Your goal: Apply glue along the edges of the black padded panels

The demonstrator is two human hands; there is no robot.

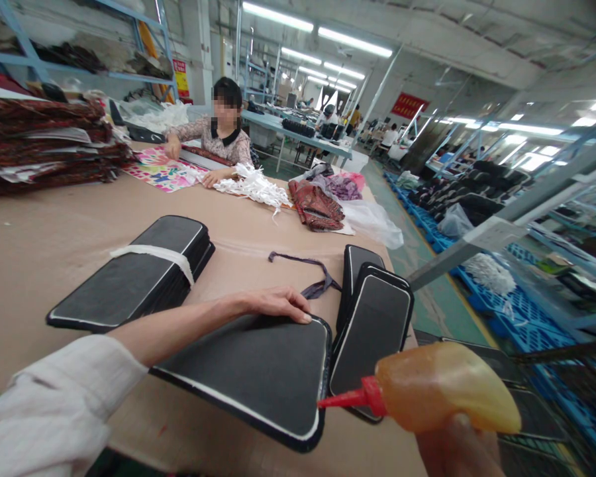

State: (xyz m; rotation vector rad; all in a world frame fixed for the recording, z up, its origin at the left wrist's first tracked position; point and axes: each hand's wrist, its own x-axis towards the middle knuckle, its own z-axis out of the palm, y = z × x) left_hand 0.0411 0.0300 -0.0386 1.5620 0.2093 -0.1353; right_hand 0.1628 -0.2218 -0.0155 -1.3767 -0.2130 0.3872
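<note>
My left hand [281,303] grips the far edge of a black panel [258,371] with rounded corners, its thumb lying on the top face. A white line runs along the panel's border. In my right hand [459,444] is a squeeze glue bottle [442,387] with amber contents, tilted onto its side. Its red nozzle [347,397] points left, the tip at the panel's right border near the front corner. Whether the tip touches the panel I cannot tell. Just right of the panel lies a leaning stack of similar black panels [375,324].
A stack of black panels tied with a white strip [153,252] lies at left on the brown table [238,265]. A dark cloth strip [318,286] lies beyond my left hand. Across the table a person [226,136] handles patterned fabric beside white scraps [253,187]. A metal post rises at right.
</note>
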